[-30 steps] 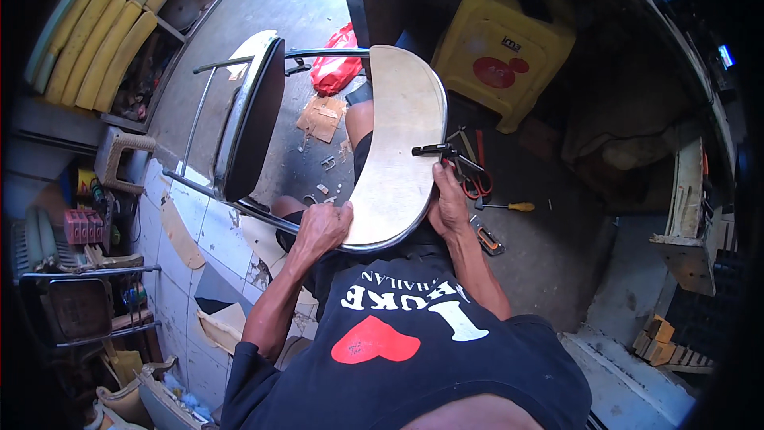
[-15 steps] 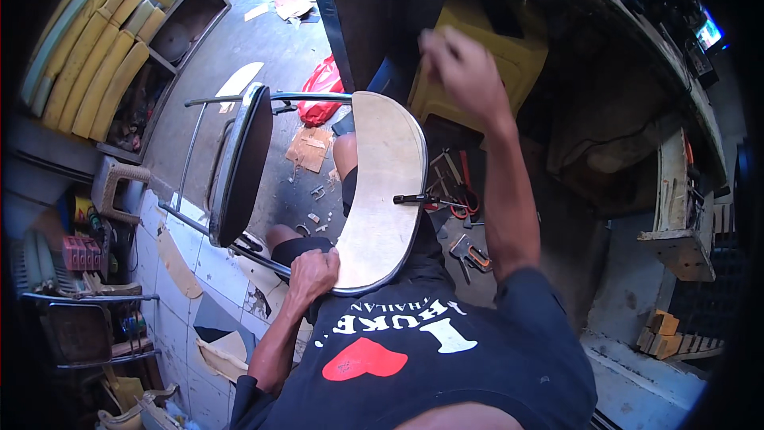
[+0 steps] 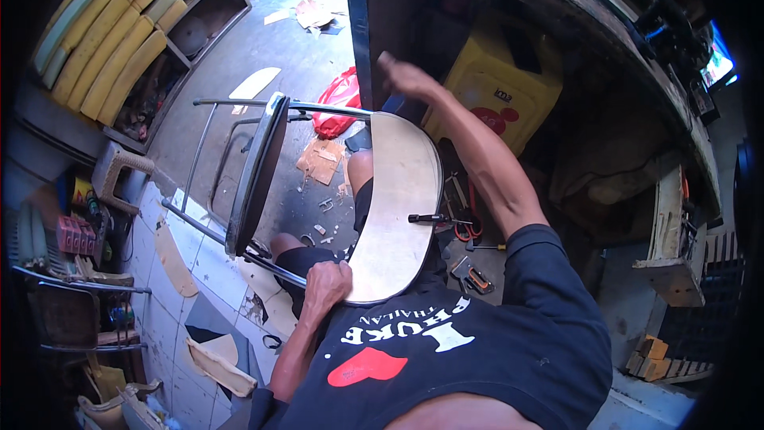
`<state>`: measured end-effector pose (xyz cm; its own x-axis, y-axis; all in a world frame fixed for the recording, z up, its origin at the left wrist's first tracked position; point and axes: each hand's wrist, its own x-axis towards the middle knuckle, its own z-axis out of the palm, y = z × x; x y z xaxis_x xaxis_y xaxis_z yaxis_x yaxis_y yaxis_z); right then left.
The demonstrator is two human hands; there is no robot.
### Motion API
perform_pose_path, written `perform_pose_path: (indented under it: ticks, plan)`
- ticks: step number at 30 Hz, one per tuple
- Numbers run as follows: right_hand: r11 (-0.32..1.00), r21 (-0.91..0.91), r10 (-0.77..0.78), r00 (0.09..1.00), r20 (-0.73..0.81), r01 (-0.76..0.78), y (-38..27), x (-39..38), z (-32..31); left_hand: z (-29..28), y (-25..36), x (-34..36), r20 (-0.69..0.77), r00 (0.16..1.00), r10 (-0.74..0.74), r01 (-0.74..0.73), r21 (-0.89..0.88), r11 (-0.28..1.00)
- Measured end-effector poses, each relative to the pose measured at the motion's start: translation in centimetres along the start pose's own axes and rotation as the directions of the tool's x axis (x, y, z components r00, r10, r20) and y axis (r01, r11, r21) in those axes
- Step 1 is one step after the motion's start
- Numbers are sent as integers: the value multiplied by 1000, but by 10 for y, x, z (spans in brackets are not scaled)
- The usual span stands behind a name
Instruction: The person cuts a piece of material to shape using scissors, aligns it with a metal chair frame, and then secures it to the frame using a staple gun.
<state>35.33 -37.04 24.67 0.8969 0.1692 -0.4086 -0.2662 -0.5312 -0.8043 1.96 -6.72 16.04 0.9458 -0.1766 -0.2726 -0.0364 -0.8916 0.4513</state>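
A metal-tube chair frame (image 3: 187, 163) lies on its side before me, its dark padded backrest (image 3: 261, 175) standing on edge. Across my lap rests a curved, pale plywood panel (image 3: 398, 199) with a dark rim, set against the tubes. My left hand (image 3: 326, 283) is closed on the panel's near left corner, beside the end of a tube. Beyond the panel's far end, my right hand (image 3: 407, 77) is raised in the air; motion blurs its fingers and I cannot tell what they hold. A black-handled tool (image 3: 426, 218) lies across the panel's right edge.
On the floor to the right are a staple gun (image 3: 471, 275) and orange-handled scissors (image 3: 468, 231). A yellow plastic stool (image 3: 505, 84) stands under the workbench (image 3: 589, 12). Wood scraps (image 3: 320, 161) and a red plastic bag (image 3: 338, 102) lie ahead; foam pads (image 3: 111, 52) fill the left shelf.
My right hand has swung left, toward the far end of the panel. My left hand keeps its hold on the corner. The whole view has shifted slightly.
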Motion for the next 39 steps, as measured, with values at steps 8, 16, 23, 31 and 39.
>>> perform_pose_path:
  ticks: [8, 16, 23, 31, 39]
  plan:
    - [943, -190, -266, 962, 62, 273, 71, 1, 41, 12, -15, -6, -5, 999, 54, -54, 26, 998]
    - [899, -346, -264, 962, 65, 270, 62, -33, 53, 3, -13, 0, 81, 997, 11, -12, 15, 1000]
    - [868, -427, -300, 953, -42, 254, 58, -63, 57, 1, -14, -2, 102, 994, -46, 45, 12, 999]
    - [872, -423, -348, 919, -186, 245, 65, -71, 64, -1, -12, -3, 54, 998, -38, 38, 13, 999]
    - [893, -353, -350, 924, -153, 279, 83, -67, 69, -1, -4, -11, 82, 991, -110, 100, 117, 988]
